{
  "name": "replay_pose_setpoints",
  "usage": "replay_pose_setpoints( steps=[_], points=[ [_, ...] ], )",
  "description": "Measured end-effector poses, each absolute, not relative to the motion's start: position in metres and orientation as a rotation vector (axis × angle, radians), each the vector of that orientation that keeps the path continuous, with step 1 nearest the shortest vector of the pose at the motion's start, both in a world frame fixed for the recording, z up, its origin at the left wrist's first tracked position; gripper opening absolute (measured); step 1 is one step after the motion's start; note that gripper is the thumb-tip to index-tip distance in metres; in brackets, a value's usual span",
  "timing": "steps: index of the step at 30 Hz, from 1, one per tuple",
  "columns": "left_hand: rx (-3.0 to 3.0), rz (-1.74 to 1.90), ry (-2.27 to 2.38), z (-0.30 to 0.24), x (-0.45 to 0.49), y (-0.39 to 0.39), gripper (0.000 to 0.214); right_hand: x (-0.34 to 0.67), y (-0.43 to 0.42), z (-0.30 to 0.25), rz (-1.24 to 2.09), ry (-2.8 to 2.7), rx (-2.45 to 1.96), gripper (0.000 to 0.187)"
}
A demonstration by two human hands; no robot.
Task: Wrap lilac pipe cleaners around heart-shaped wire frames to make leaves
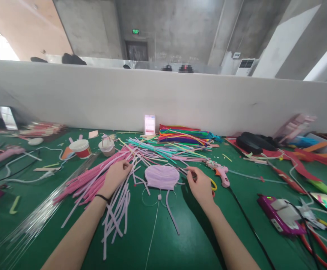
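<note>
My left hand [115,178] rests on a spread of pink and lilac pipe cleaners [95,180], its fingers curled round one or two strands. My right hand [199,183] pinches the end of a thin strand near the pile's right edge. Between the hands lies a lilac fan-shaped piece [162,177] made of pipe cleaners, with a thin wire stem and loops below it. A pink glue gun [221,173] lies just right of my right hand. Yellow-handled scissors [213,184] peek out behind that hand.
Multicoloured pipe cleaners [180,135] are stacked at the back by the white partition [163,97]. Two paper cups [80,148] stand at the left. Clear thin wires [36,217] fan out front left. A purple device [278,214], red scissors [318,245] and cables lie at the right on the green mat [202,240].
</note>
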State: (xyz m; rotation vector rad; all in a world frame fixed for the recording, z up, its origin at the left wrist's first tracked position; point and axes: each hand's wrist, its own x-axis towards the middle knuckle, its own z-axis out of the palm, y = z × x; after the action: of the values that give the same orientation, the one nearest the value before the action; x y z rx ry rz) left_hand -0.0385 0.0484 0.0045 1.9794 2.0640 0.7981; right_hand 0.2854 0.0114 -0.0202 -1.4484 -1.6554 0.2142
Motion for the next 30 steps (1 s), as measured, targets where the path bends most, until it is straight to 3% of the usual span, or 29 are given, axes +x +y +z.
replay_pose_setpoints(
  steps=[9, 19, 26, 30],
  points=[
    [1.273, 1.268, 1.53, 0.03, -0.032, 0.036, 0.026, 0.278, 0.009, -0.019, 0.356, -1.625, -1.455, 0.025],
    [1.297, 1.694, 1.629, 0.024, -0.049, 0.043, 0.033, 0.275, 0.008, -0.019, 0.402, -1.61, -1.462, 0.025],
    [1.547, 1.823, 1.844, 0.048, -0.046, 0.025, 0.028, 0.27, 0.007, -0.022, 0.413, -1.6, -1.446, 0.025],
    [1.669, 1.59, 1.918, 0.049, -0.039, 0.023, 0.027, 0.266, 0.008, -0.026, 0.421, -1.638, -1.434, 0.024]
  ],
)
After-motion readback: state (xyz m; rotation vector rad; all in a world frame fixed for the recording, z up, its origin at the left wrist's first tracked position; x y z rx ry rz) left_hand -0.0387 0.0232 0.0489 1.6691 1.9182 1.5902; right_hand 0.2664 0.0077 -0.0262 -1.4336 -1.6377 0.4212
